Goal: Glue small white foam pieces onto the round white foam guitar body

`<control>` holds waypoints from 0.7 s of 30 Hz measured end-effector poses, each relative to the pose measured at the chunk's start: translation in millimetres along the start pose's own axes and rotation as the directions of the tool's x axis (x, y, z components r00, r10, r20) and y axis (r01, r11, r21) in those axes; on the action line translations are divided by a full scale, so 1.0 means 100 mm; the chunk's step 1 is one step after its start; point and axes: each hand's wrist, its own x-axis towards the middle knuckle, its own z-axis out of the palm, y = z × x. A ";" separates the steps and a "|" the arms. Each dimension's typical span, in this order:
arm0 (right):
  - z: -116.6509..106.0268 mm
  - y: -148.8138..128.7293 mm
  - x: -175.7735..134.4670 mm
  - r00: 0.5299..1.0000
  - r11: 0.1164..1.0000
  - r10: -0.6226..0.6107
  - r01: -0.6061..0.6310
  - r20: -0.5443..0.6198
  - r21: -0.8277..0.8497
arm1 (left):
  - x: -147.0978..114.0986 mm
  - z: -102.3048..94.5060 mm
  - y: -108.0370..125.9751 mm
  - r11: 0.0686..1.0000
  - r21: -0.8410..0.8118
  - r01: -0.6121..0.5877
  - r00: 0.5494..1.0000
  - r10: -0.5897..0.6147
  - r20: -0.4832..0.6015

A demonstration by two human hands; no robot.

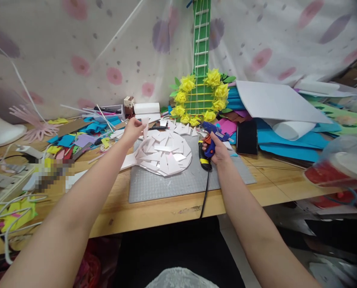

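The left hand is pinching a pointed white scrap between thumb and fingertips, near the far left rim of a shard-covered white disc. The right hand is wrapping its fingers around a blue glue gun, whose nozzle end is facing left and whose black cord is hanging over the near edge of the wooden table. The disc is lying toward the left edge of the grey cutting mat, its long axis running left to right, its narrow handle pointing left past that edge.
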 end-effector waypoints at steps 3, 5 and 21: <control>0.20 0.01 -0.08 0.997 0.988 -0.001 0.013 0.082 -0.155 | -0.25 -0.02 0.07 0.938 -0.309 0.156 0.982 -0.113 0.154; 0.37 0.01 -0.17 0.981 0.960 0.034 0.021 0.190 -0.279 | -0.39 -0.01 0.11 0.872 -0.395 0.289 0.947 -0.200 0.251; 0.74 -0.09 -0.42 0.882 0.823 0.157 0.131 0.443 -0.552 | -0.60 0.04 0.09 0.675 -0.487 0.554 0.817 -0.327 0.476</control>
